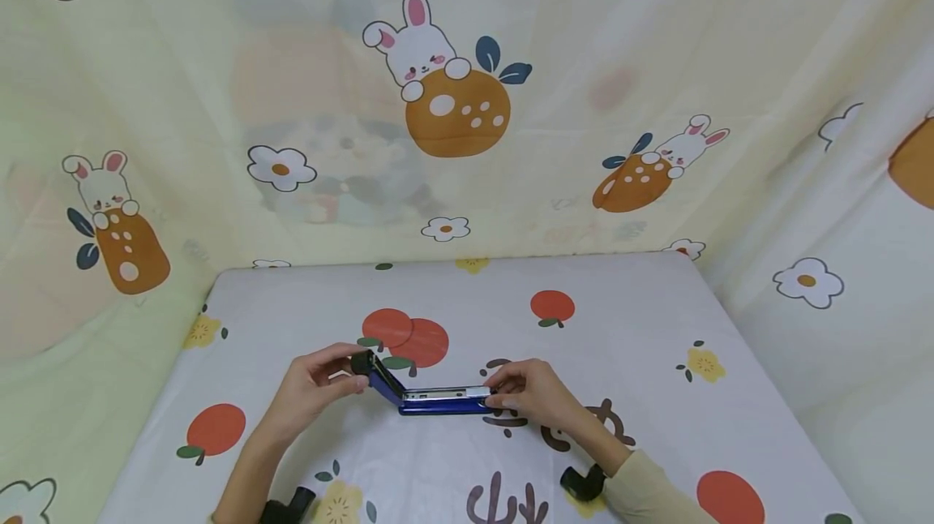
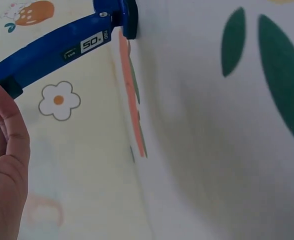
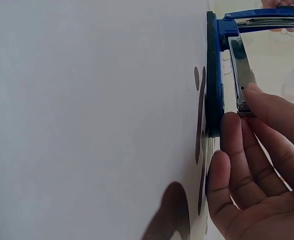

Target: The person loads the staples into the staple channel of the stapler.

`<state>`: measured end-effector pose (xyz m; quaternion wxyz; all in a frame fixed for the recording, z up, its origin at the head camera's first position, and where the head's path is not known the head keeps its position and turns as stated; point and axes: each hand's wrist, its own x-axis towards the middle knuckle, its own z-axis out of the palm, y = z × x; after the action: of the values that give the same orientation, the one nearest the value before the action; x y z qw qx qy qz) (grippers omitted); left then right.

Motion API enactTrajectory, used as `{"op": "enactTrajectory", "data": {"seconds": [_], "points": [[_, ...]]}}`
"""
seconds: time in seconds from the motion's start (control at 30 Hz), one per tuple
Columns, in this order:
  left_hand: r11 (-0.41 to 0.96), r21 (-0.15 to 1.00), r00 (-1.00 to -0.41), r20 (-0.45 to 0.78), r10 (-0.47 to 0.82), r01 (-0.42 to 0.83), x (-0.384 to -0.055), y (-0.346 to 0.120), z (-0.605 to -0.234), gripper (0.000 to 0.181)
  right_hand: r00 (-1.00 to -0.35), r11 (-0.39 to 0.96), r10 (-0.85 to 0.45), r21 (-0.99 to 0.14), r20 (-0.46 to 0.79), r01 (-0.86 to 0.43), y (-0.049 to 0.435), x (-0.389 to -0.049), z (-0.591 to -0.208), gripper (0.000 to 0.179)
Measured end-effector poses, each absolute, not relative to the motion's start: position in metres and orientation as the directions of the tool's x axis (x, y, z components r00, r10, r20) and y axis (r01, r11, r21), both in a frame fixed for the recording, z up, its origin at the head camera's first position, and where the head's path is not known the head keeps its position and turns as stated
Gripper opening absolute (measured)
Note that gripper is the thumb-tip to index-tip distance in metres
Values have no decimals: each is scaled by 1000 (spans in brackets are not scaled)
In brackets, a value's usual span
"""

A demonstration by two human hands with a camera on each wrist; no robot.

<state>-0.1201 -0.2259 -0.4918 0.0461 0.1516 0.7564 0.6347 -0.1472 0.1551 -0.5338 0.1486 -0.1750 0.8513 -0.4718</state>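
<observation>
A blue stapler is swung wide open over the table, its top arm tilted up to the left and its base running to the right. The end of that top arm is pinched by my left hand, thumb below and fingers above. With thumb and fingers, my right hand pinches the front end of the silver staple channel. In the right wrist view the channel stands apart from the dark-edged base. Whether staples lie inside cannot be made out.
A white tablecloth printed with red fruit, yellow flowers and brown lettering covers the table. Cream curtains with rabbit prints hang behind it and at both sides. Black wrist camera mounts show by both forearms.
</observation>
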Motion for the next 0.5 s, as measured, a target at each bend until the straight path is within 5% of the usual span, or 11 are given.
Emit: {"op": "enactTrajectory", "data": {"seconds": [0.5], "points": [[160, 963, -935, 158, 316, 216, -126, -210, -486, 36, -897, 505, -432, -850, -95, -153, 155, -148, -533, 20]]}}
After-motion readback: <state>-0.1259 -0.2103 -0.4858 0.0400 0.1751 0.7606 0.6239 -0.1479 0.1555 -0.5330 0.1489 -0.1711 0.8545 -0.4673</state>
